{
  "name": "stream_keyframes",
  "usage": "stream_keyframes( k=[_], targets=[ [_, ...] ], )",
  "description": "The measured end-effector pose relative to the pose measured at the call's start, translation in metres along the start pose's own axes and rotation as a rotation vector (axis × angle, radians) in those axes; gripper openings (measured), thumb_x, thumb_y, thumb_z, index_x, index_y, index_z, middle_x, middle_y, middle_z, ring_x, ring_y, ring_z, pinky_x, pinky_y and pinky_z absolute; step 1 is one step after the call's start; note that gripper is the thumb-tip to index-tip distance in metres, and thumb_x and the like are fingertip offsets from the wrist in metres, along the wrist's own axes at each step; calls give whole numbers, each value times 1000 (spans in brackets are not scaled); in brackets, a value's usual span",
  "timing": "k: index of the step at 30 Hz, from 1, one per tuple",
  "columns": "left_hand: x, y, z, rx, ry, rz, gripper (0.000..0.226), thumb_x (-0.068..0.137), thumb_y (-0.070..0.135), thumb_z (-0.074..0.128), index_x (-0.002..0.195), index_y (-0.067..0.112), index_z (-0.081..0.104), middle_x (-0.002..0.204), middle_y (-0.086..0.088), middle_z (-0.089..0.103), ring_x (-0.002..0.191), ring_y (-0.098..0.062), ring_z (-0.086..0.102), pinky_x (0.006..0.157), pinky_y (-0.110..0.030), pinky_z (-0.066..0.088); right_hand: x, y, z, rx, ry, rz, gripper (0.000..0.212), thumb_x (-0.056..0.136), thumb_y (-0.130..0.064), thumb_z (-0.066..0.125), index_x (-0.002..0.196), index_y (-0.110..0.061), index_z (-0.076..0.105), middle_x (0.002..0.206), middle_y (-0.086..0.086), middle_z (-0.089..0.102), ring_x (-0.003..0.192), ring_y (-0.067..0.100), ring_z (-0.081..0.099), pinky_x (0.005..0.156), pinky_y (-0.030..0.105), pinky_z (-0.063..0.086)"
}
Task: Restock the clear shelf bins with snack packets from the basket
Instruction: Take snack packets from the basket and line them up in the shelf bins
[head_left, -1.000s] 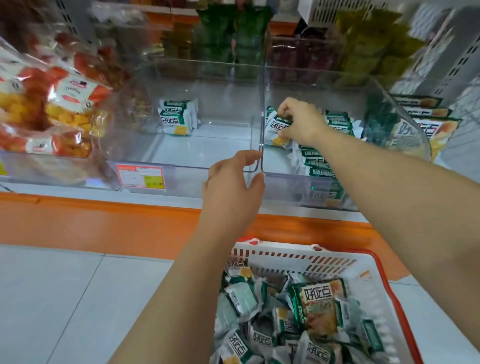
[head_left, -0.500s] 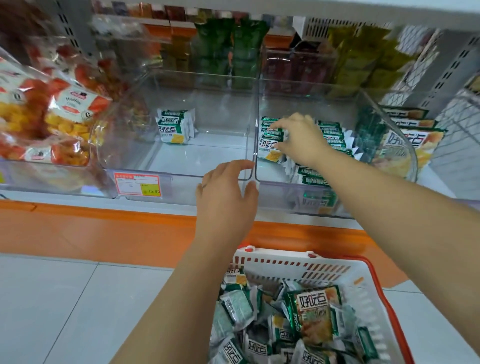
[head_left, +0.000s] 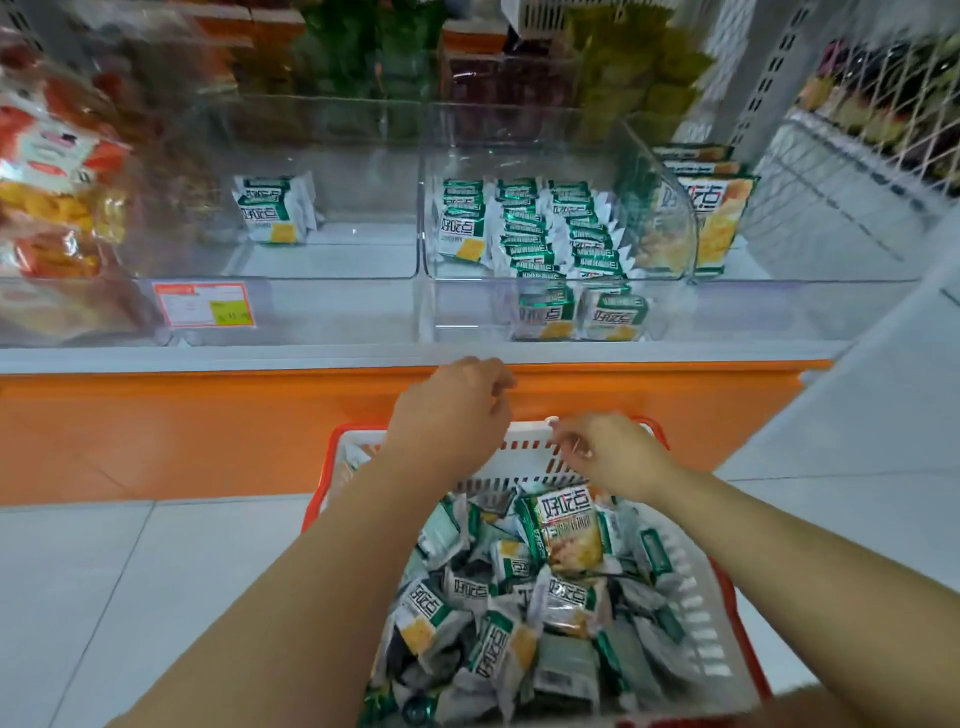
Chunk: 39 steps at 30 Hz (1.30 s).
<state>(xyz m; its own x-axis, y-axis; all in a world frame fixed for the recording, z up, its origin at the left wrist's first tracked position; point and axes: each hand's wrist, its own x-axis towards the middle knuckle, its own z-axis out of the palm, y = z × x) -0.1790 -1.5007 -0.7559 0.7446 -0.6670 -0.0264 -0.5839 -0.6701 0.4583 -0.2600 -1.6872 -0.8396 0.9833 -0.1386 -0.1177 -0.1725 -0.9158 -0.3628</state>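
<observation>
1. Empty and loosely curled, left hand and right hand hover above the basket, poised to grab stock
2. There snack packets lie heaped; right bin part-stocked, left bin nearly bare

Shelf, white ledge over an orange front, spans the view | on it, side by side and touching: left clear bin, price tag on its front, and right clear bin | big snack bags upright just right of them | tiled floor below, basket apparently standing on it
</observation>
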Motion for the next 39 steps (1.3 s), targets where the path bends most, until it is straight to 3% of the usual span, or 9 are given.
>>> stream_keyframes(
  k=[4, 13, 20, 24, 26, 29, 33, 35, 39],
  targets=[
    [-1, 3, 9, 65, -132, 83, 30, 96, 33, 48, 125, 29, 53, 124, 9, 58, 107, -13, 57, 88, -38, 52, -14, 42, 38, -89, -523, 268, 27, 90, -13, 57, 116, -17, 56, 114, 7, 58, 101, 23, 57, 77, 29, 44],
    [-2, 13, 7, 32, -367, 110, 46, 94, 37, 52, 138, 28, 42, 138, 2, 48, 109, -18, 55, 94, -38, 49, -16, 6, 103, -350, -879, 51, 43, 79, -36, 73, 96, 0, 60, 99, 13, 60, 89, 28, 59, 78, 37, 51],
    [0, 5, -7, 4, -293, 111, 47, 95, 39, 51, 140, 29, 40, 142, 5, 44, 127, -15, 44, 100, -33, 39, -14, 2, 69, -191, -695, 67, 33, 84, -24, 70, 73, -21, 39, 78, 0, 42, 74, 17, 42, 58, 28, 33],
    [-6, 1, -27, -76, -218, 62, 45, 96, 38, 50, 139, 30, 41, 139, 6, 47, 120, -13, 50, 98, -33, 44, -8, -17, 4, 28, -535, 57, 21, 89, -34, 64, 88, -34, 43, 89, -12, 43, 73, 7, 40, 62, 22, 32],
    [-6, -3, -38, -172, -120, 14, 41, 95, 35, 51, 136, 31, 45, 135, 8, 50, 112, -12, 54, 95, -34, 46, -6, -36, -38, 57, -422, 2, 22, 89, -38, 63, 105, -31, 49, 98, -11, 51, 80, 4, 47, 66, 17, 34],
    [0, -13, -49, -277, 149, -38, 35, 95, 31, 52, 130, 30, 52, 127, 10, 55, 114, -11, 52, 96, -29, 42, -4, -70, -100, 16, -297, -96, 21, 88, -36, 63, 96, -23, 48, 78, -11, 47, 66, 2, 43, 58, 17, 33],
    [8, -23, -57, -337, 455, -86, 34, 94, 24, 54, 128, 27, 54, 132, 4, 50, 121, -16, 45, 100, -30, 35, 14, -99, -161, 47, -43, -142, 32, 89, -37, 60, 116, -21, 55, 103, -3, 63, 91, 22, 59, 77, 27, 46],
    [13, -28, -57, -244, 452, -97, 41, 93, 26, 55, 134, 29, 49, 141, 2, 42, 130, -20, 36, 110, -41, 28, 36, -108, -174, 41, 121, -160, 39, 92, -31, 58, 129, -23, 50, 114, -11, 57, 97, 19, 58, 71, 21, 40],
    [19, -34, -51, -107, 266, -148, 52, 95, 35, 50, 144, 39, 32, 154, 9, 23, 145, -18, 9, 117, -53, 5, 99, -114, -173, 49, 344, -137, 44, 91, -18, 61, 133, -14, 50, 129, 4, 56, 115, 18, 52, 81, 14, 31]
  ],
)
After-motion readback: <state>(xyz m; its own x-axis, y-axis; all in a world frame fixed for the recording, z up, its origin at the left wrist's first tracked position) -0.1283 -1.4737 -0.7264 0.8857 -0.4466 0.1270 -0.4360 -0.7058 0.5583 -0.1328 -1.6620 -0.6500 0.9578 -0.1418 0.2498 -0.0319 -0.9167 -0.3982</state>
